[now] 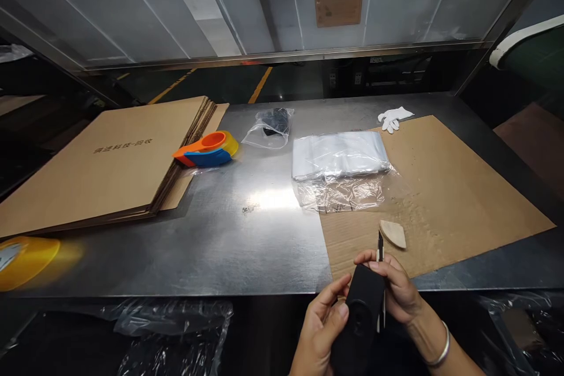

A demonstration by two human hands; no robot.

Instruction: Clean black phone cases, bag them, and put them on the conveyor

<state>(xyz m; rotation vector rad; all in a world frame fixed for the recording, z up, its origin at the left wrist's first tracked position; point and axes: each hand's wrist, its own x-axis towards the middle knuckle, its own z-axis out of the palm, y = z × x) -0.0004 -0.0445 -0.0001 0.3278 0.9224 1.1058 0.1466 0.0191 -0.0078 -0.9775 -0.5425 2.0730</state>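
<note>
My left hand (325, 320) is closed around a black oblong block (360, 311) that has a round recess in its face. It holds the block at the table's front edge, tilted, with the lower end toward me. My right hand (399, 288) is closed on a slim utility knife (380, 247), its dark tip pointing away from me. The right thumb and fingers also meet the block's upper end, and the knife lies along its right side. Just beyond the tip is a pale wedge-shaped piece (393, 234), lying on a flat cardboard sheet (467, 188).
Clear plastic bags (339, 155) are stacked mid-table, near a white glove (395, 118) and a bagged black item (277, 121). Left are piled cardboard sheets (110, 158), an orange-and-blue tape dispenser (207, 151) and a yellow tape roll (29, 261). A metal-framed panel (282, 57) spans the back.
</note>
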